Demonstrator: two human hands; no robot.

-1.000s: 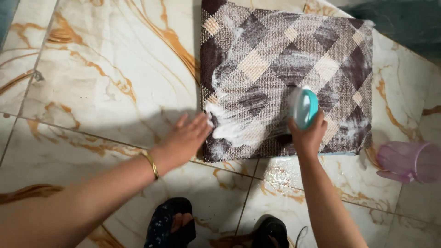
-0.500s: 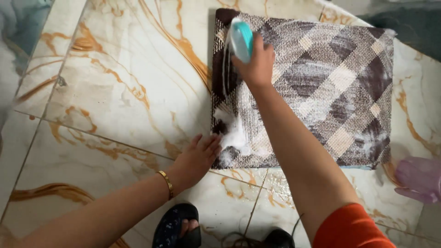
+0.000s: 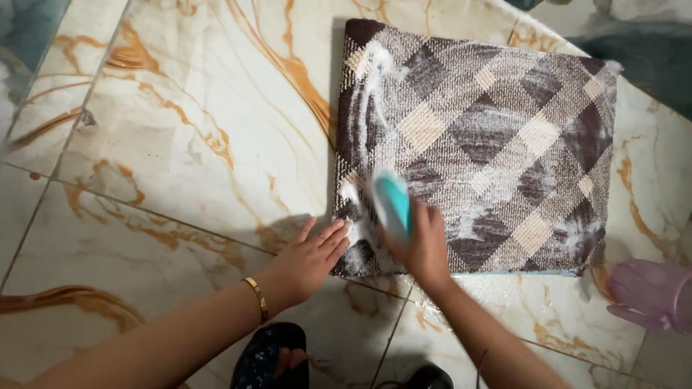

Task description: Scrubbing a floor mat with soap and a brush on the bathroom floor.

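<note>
- The brush (image 3: pixel 391 204), teal-backed, lies on the near left part of the mat (image 3: pixel 476 144), bristles down in white suds.
- The right hand (image 3: pixel 422 245) is closed around the brush from the near side, fingers wrapped over its back.
- The left hand (image 3: pixel 310 259) lies flat with fingers spread, fingertips touching the mat's near left corner and palm on the floor (image 3: pixel 180 144) just beside it. A gold bangle (image 3: pixel 256 299) sits on that wrist.
- The mat is a checked brown and cream woven piece, lying flat on the floor. Foam streaks run along its left edge and gather at its near left corner; lighter smears show on its right side.
- To scrub well here, I judge the brush needs firm downward pressure and overlapping strokes, with the left hand pinning the corner so the mat does not slide or bunch on the wet tiles.
- The drier centre of the mat looks least lathered, so strokes would do well to carry suds there.
- A pink plastic vessel (image 3: pixel 652 295) sits right of the mat's near right corner, partly cut off by the picture's edge; what is in it cannot be told.
- Dark sandals (image 3: pixel 270 356) show near the mat's near edge, below the hands.
</note>
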